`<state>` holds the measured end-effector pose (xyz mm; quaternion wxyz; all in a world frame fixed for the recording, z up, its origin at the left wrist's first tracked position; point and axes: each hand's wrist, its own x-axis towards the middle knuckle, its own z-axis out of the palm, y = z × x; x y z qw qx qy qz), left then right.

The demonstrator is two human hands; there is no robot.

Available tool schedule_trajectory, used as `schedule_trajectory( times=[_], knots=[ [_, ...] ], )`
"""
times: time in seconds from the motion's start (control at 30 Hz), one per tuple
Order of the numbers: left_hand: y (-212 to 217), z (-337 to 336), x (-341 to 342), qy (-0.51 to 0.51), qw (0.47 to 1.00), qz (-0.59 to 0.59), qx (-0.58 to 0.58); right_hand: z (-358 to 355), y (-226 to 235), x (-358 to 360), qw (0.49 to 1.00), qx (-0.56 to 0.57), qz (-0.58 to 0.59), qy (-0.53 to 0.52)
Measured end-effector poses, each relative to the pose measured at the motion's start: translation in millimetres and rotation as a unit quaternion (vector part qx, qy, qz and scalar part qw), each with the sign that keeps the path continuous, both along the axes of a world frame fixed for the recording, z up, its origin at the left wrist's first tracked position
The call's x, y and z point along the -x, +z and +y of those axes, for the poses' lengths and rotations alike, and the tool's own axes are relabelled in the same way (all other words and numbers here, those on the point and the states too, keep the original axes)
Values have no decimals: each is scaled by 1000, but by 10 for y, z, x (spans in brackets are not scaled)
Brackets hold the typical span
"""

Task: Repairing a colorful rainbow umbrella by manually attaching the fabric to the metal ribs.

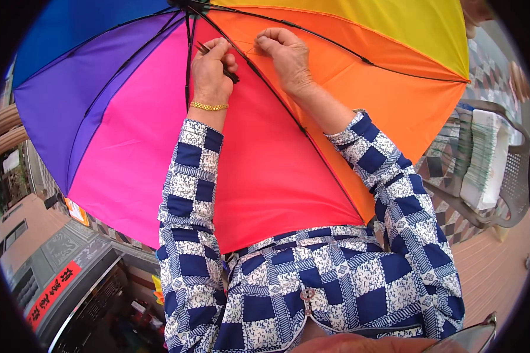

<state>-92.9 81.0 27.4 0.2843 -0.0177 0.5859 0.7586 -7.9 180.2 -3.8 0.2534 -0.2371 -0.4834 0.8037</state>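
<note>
My left hand (212, 67) is clenched in a grip around a thin dark tool (218, 59), its metal tip showing above my fingers and its dark end sticking out toward the right below my knuckles. My right hand (285, 53) is pinched shut on the fabric of the open rainbow umbrella (265, 165), at the seam where the red panel meets the orange one, close to a black rib (277, 97). The two hands sit near each other high on the canopy, close to where the ribs converge; the tool lies against the red panel just left of that rib. The umbrella spreads across my lap, its panels running blue, purple, pink, red, orange and yellow from left to right. A gold bracelet (209, 106) circles my left wrist. At the right, a grey plastic chair (512, 176) carries a stack of bundled white and green papers (477, 159). At the lower left, a long red sign (53, 294) with yellow characters hangs on a building front, and a small orange sign (76, 212) sits above it.
</note>
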Motion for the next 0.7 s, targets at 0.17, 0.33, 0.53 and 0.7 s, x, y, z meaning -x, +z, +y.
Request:
schedule_trajectory(
  times=[0.17, 0.33, 0.53, 0.7],
  knots=[
    [-33, -34, -75, 24, 999, 11, 25, 134, 18, 1, 983, 146, 111, -29],
    [-112, -117, -56, -18, 995, 81, 60, 388, 74, -68, 935, 253, 218, 118],
    [-230, -100, -13, -51, 982, 153, 100, 720, 374, -42, 994, 5, 20, 108],
    [-242, -115, -38, -76, 922, 292, 244, 673, 192, -2, 940, -325, 4, 101]
  ],
)
